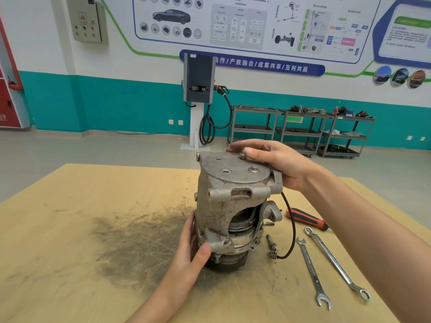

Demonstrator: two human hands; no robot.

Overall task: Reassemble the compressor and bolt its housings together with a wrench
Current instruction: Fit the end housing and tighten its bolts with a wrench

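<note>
The step in hand looks like starting the housing bolts by finger; the right hand (272, 164) lies over the top of the compressor (233, 210), thumb and fingers pinching a bolt (243, 155) standing in the end plate; a seated bolt (254, 169) sits just below that pinch. The left hand (193, 248) grips the lower housing, steadying it upright on the table (70, 229). Next comes tightening, probably with a combination wrench (312, 273) lying well right of the left hand's grip.
</note>
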